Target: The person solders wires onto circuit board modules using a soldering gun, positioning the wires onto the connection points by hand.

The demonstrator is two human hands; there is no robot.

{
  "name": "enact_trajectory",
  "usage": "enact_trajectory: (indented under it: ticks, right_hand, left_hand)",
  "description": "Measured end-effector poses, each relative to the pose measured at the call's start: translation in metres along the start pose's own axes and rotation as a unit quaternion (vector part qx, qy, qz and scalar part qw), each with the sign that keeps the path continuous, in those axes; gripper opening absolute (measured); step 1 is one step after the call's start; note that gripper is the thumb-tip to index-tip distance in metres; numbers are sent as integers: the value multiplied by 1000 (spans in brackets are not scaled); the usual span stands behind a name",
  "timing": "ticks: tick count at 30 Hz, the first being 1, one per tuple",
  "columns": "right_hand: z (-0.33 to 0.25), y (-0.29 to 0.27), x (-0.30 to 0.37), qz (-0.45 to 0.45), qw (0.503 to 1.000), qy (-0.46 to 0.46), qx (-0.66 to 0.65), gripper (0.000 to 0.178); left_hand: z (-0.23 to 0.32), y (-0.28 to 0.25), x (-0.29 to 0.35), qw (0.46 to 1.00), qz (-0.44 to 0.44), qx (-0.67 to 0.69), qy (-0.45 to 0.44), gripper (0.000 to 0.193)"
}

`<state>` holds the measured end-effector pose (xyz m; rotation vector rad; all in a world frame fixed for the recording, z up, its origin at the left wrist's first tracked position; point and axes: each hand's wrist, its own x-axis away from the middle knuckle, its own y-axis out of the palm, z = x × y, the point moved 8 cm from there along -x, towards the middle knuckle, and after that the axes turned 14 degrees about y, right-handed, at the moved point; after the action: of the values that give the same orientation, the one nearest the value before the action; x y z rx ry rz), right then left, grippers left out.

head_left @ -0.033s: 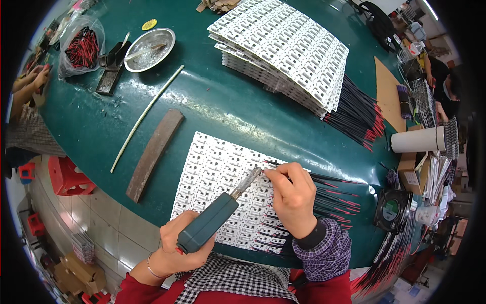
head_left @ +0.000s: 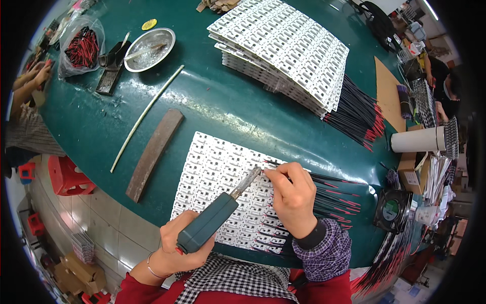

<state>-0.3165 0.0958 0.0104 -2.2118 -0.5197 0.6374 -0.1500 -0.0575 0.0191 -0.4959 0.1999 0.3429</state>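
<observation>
My left hand (head_left: 185, 243) is wrapped round the green handle of a soldering iron (head_left: 208, 223). The iron's metal tip reaches up and right onto a white panel of small circuit boards (head_left: 207, 167), lying flat on the table. At that tip, my right hand (head_left: 292, 195) is closed in a pinch on a thin wire, mostly hidden by the fingers. Black wires with red ends (head_left: 336, 200) stick out from the panel's right side, passing under and beyond my right hand.
A tall stack of similar panels (head_left: 283, 50) with bundled wires stands at the back. Left of the panel lie a brown bar (head_left: 154, 156) and a pale rod (head_left: 147, 114). Farther off are a metal bowl (head_left: 169, 36) and a bag of wires (head_left: 83, 48). A small fan (head_left: 392, 210) sits right.
</observation>
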Motion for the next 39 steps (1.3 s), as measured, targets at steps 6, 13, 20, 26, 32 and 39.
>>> enact_trajectory:
  ticks: [6, 13, 20, 26, 32, 39]
  right_hand:
    - [-1, -1, -1, 0, 1000, -1, 1, 31]
    - [8, 1, -1, -12, 999, 28, -35, 28]
    - [8, 1, -1, -12, 998, 33, -43, 28]
    - [1, 1, -1, -1, 1000, 7, -18, 31]
    - [2, -4, -2, -6, 1000, 6, -9, 32]
    - [26, -62, -35, -21, 998, 41, 47, 27]
  left_hand:
    - [14, -5, -5, 997, -8, -52, 52, 22]
    - [10, 0, 1, 996, -32, -57, 62, 25]
    - [10, 1, 0, 996, -25, -49, 67, 22]
    - [3, -1, 7, 998, -33, -48, 33, 19]
    - [-1, -6, 12, 999, 30, 3, -18, 21]
    - [-4, -20, 20, 996, 66, -51, -11, 22]
